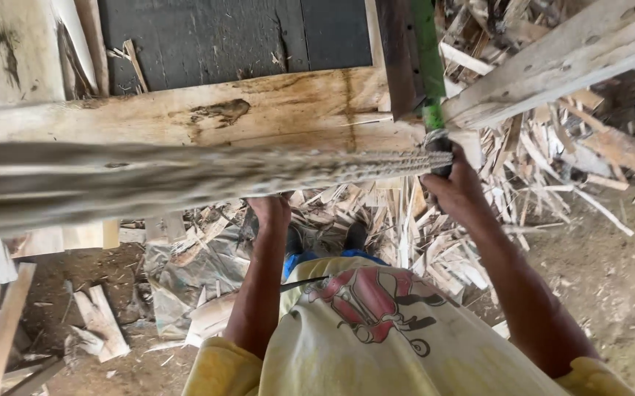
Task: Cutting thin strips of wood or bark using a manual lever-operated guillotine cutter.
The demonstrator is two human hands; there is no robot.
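While L hand point(270, 209) reaches under rough plank point(185, 172), grip hidden, can't tell, R hand point(455, 183) is wrapped tight round green-handled tool point(429, 81) at plank's right end.

A long, rough grey-brown wooden plank point(185, 180) is lying level across the view, its near end resting against the front edge of the pale timber bench point(185, 117). A green metal lever point(429, 66) is standing upright at that end, its dark grip wrapped.
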